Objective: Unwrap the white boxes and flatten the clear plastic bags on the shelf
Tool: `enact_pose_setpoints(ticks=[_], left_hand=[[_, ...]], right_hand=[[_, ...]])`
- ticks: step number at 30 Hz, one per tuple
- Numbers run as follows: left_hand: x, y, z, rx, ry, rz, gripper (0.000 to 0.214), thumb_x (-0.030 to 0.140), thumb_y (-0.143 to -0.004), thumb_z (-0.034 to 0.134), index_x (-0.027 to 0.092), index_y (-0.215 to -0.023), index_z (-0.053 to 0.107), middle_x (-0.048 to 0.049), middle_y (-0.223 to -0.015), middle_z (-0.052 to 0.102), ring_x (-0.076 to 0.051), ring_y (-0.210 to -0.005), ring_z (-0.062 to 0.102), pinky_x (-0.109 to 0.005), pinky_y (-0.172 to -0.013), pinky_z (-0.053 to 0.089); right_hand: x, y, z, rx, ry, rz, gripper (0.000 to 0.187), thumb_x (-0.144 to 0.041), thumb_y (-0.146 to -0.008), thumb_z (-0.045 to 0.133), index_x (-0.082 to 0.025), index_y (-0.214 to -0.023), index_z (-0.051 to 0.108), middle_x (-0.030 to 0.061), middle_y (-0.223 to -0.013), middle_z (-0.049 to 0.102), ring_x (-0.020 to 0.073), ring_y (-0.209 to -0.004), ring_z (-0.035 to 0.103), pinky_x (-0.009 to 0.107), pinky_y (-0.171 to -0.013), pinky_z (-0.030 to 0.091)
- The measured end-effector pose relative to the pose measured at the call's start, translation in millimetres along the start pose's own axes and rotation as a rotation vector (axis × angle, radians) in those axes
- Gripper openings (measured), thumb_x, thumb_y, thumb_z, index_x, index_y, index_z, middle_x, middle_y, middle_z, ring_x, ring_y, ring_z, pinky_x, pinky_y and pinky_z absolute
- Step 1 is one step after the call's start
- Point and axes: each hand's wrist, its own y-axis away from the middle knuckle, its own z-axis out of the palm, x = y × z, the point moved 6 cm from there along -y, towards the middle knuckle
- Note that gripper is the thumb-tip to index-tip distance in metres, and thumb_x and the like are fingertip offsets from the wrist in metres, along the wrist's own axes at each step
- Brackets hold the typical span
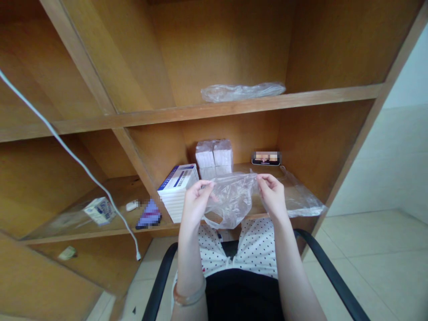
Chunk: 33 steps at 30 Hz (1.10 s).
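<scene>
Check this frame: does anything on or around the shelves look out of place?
A white cable hangs loose across the left shelves, its plug dangling free below the shelf edge, so it looks stray rather than stowed.

Bright, even light leaves soft shadows and glare on the plastic bag [234,200].

Clear plastic bag [234,200], thin and creased, is being held up by both hands, unfilled and sagging into a loose pouch between them. Left hand [197,207] is pinching its upper edge; right hand [272,195] is pinching the opposite edge. One handle-like loop is hanging low near the left hand. The remainder is trailing past the right hand, spreading over the front of the wooden shelf [244,167].
</scene>
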Motion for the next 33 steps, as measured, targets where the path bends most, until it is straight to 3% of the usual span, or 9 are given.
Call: enact_pose_setpoints(ticks=[6,12,18,22,26,33], left_hand=[[5,2,-7.9,0.012,0.018,0.002,0.019,0.034,-0.075,0.068,0.018,-0.085,0.065,0.0038,-0.047,0.053,-0.004,-0.034,0.029,-0.017,-0.037,0.017],[11,4,-8.2,-0.058,0.077,0.056,0.023,0.033,-0.076,0.069,0.02,-0.094,0.064,0.0042,-0.052,0.05,-0.004,-0.041,0.033,-0.016,-0.042,0.024],[16,7,-8.1,-0.095,0.13,0.049,0.022,0.031,-0.076,0.069,0.02,-0.095,0.064,0.0063,-0.049,0.041,-0.005,-0.042,0.03,-0.018,-0.044,0.026],[16,7,-11.7,-0.096,0.177,0.037,0.03,0.029,-0.072,0.072,0.019,-0.099,0.064,0.0042,-0.057,0.05,-0.004,-0.044,0.033,-0.018,-0.043,0.024],[17,7,-15.2,-0.073,0.19,0.055,0.032,0.024,-0.07,0.074,0.017,-0.099,0.063,0.0034,-0.062,0.054,-0.005,-0.05,0.039,-0.016,-0.048,0.029],[15,5,-17.9,-0.006,0.116,0.085,0.033,0.015,-0.065,0.071,0.016,-0.096,0.061,-0.0009,-0.081,0.063,-0.01,-0.072,0.056,-0.019,-0.062,0.04]], right_hand=[[3,-4,-20,0.161,-0.071,0.05,0.027,-0.044,-0.072,0.065,-0.019,-0.077,0.055,-0.0082,-0.05,0.045,0.0064,-0.039,0.033,0.021,-0.04,0.023],[5,-4,-21,0.027,-0.016,0.129,0.033,-0.042,-0.066,0.071,-0.018,-0.083,0.055,-0.0054,-0.055,0.054,0.0062,-0.041,0.038,0.02,-0.04,0.025],[9,-6,-26,0.079,0.113,0.04,0.025,-0.031,-0.065,0.07,-0.019,-0.078,0.053,-0.0084,-0.049,0.049,0.0078,-0.044,0.039,0.021,-0.047,0.03],[15,-10,-40,0.177,0.214,0.018,0.017,-0.03,-0.066,0.066,-0.018,-0.076,0.058,-0.0055,-0.051,0.052,0.0106,-0.045,0.042,0.023,-0.048,0.032],[20,-14,-56,0.263,0.298,-0.028,0.024,-0.033,-0.064,0.067,-0.016,-0.08,0.064,-0.0016,-0.055,0.057,0.0132,-0.049,0.048,0.025,-0.051,0.037],[29,-21,-80,0.269,0.288,0.045,0.036,-0.035,-0.059,0.071,-0.013,-0.089,0.067,0.0024,-0.067,0.062,0.0132,-0.052,0.052,0.024,-0.048,0.039]])
